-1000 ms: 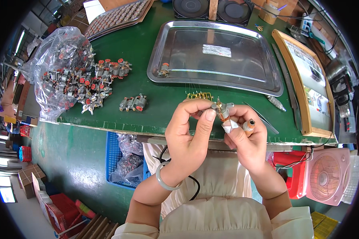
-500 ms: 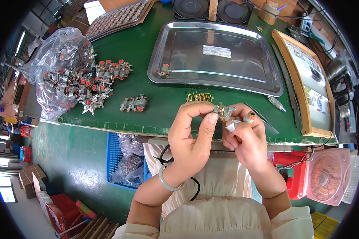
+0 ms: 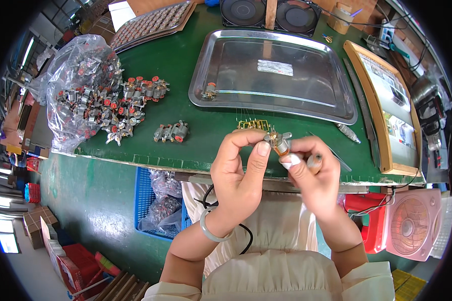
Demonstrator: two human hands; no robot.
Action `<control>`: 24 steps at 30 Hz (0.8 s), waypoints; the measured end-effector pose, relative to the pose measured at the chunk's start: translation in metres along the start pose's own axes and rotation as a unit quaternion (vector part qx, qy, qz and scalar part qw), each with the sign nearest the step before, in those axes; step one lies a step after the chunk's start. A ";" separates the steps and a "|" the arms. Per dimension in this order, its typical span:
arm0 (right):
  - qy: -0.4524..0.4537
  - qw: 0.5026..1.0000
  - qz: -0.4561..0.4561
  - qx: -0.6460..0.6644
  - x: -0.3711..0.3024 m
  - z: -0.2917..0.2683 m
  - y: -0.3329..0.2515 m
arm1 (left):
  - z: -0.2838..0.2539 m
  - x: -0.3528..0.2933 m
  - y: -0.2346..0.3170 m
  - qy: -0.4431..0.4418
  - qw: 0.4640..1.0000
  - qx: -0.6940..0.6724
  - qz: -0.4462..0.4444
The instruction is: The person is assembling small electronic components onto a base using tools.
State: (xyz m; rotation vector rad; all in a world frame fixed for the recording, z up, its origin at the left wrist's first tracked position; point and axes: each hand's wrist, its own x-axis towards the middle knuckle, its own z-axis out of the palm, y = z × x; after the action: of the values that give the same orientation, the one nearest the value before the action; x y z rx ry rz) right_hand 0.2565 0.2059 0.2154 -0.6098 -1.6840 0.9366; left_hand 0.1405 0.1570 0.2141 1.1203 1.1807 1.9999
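Above the bench's front edge, both hands meet at a small silver metal electrical part (image 3: 282, 145) with flat lugs and a copper-coloured lower side. My left hand (image 3: 240, 175) pinches it between thumb and forefinger. From the other side, my right hand (image 3: 320, 184) grips it too, a white wrapping on its thumb. A rounded, pale tool end (image 3: 315, 161) sticks out between the right fingers; the rest of it is hidden and it is blurred. Just beyond the hands lies a brass-coloured frame (image 3: 252, 124) with thin upright wires.
A steel tray (image 3: 226, 65) holds one similar part (image 3: 209, 91). At left, a clear plastic bag (image 3: 60, 55) spills several red-capped parts; a small group (image 3: 172, 131) lies nearer. A wooden-framed board (image 3: 384, 108) stands at right, near tweezers (image 3: 339, 158) and a pale tube (image 3: 348, 132).
The metal part has been tilted and turned between my fingers. My right thumb has shifted up against it, and the tool end in that hand has moved down slightly. The view has shifted a little.
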 end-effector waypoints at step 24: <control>-0.213 0.952 -0.113 -0.187 0.038 -0.041 -0.010 | -0.023 0.024 -0.003 -0.131 0.964 -0.146 -0.182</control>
State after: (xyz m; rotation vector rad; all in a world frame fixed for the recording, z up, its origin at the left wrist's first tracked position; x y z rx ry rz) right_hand 0.2846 0.2414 0.2497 -0.4654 -2.2965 0.6103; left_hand 0.1093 0.1673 0.2140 0.9092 0.8501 1.6209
